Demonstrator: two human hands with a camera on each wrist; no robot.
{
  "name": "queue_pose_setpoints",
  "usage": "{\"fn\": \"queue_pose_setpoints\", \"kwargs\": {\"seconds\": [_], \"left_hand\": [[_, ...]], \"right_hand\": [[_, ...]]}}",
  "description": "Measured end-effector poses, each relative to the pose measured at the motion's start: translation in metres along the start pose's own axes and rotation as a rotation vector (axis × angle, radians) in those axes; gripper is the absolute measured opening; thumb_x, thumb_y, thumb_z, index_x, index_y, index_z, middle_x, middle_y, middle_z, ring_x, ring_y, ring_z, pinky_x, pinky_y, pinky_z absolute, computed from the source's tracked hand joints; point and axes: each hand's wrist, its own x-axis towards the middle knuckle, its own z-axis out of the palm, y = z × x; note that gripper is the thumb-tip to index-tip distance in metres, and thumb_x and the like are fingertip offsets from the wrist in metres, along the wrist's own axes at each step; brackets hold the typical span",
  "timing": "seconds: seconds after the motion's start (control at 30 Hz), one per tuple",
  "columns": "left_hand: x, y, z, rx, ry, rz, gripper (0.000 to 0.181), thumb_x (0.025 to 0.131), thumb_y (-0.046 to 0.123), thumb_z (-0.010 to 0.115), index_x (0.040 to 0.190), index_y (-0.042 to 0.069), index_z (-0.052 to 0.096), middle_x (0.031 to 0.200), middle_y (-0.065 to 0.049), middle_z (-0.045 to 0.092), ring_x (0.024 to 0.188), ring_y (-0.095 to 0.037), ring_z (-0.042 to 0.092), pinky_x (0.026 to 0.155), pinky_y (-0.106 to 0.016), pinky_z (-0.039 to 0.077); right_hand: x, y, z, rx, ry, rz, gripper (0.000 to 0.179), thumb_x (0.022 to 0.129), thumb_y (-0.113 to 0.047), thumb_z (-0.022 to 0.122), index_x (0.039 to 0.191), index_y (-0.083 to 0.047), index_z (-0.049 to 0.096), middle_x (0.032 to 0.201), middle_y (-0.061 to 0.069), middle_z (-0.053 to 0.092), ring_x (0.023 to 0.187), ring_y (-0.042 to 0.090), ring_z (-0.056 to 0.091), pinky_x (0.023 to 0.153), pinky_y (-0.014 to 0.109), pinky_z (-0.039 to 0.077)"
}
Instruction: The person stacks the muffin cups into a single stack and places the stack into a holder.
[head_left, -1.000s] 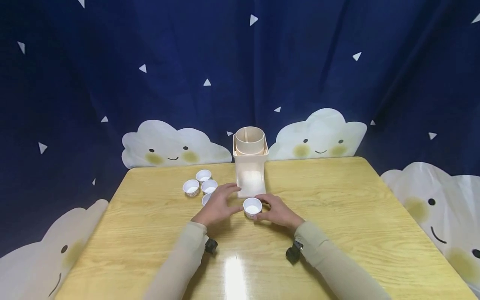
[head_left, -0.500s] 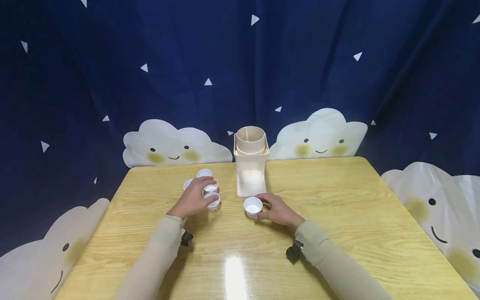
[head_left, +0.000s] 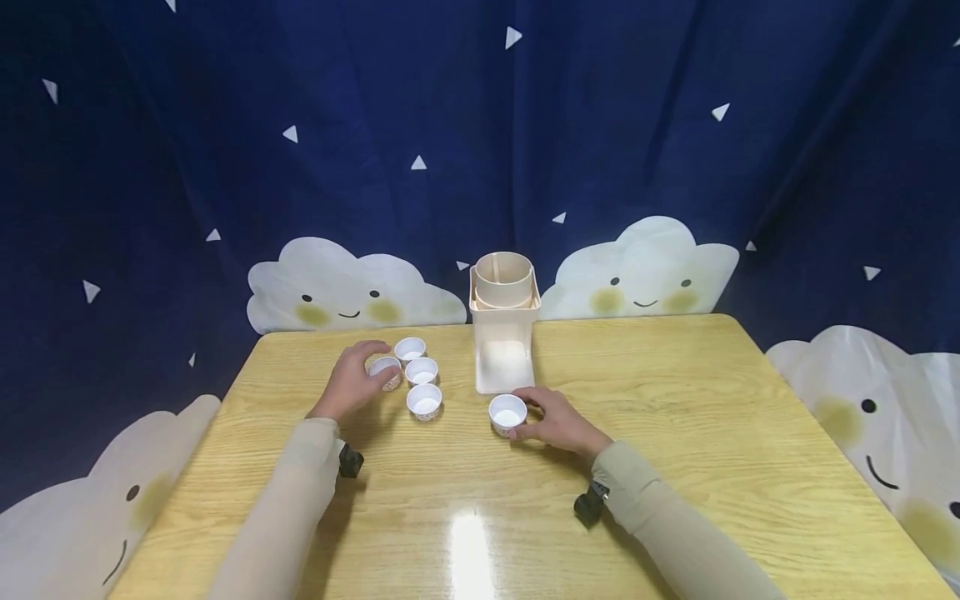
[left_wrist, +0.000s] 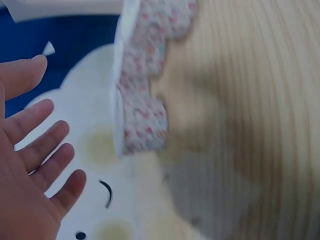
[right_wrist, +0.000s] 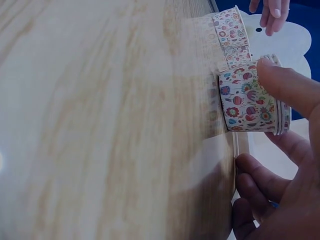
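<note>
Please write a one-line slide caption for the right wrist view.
The right hand holds a floral-patterned cup on the wood-grain table, with similar cups beyond.

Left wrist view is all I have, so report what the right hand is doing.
Observer: The right hand grips a nested cup stack.
Operator: I see three others. Count them properly.
Observer: The head view shows four more cups, clustered at the left hand.
Operator: Now name the tallest thing there.
Observer: A beige holder at the far edge of the table, an open round tube at its top.
</note>
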Motion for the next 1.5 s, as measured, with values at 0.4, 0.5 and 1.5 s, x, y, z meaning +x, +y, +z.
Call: {"fn": "queue_pose_setpoints", "kwargs": {"seconds": [0.4,0.5,1.5], "left_hand": [[0.008,-0.036,-0.003,0.109,-0.085,-0.154,0.058,0.087,0.027,0.072,0.135,-0.001,0.056,0.143,-0.026,0.051,0.135,-0.047,0.041,0.114,-0.062,0.031],[0.008,-0.040,0.001,0.148,-0.151,-0.203,0.068,0.085,0.034,0.073,0.140,0.001,0.051,0.149,-0.026,0.045,0.138,-0.049,0.036,0.113,-0.066,0.029],[0.008,-0.044,0.008,0.120,-0.220,-0.257,0.088,0.083,0.045,0.075,0.149,0.000,0.038,0.154,-0.028,0.036,0.142,-0.051,0.030,0.114,-0.069,0.026]], "right_hand": [[0.001,0.001,-0.001,-0.035,0.026,-0.072,0.059,0.078,-0.023,0.084,0.131,-0.007,0.061,0.128,0.011,0.064,0.124,0.032,0.056,0.109,0.054,0.045],[-0.001,0.002,0.002,-0.035,0.010,-0.057,0.060,0.078,-0.023,0.084,0.131,-0.008,0.060,0.128,0.011,0.064,0.124,0.032,0.056,0.110,0.054,0.044],[-0.003,-0.003,0.004,0.019,0.013,-0.033,0.066,0.078,-0.017,0.084,0.135,-0.003,0.054,0.136,0.014,0.060,0.132,0.034,0.054,0.114,0.050,0.042]]}}
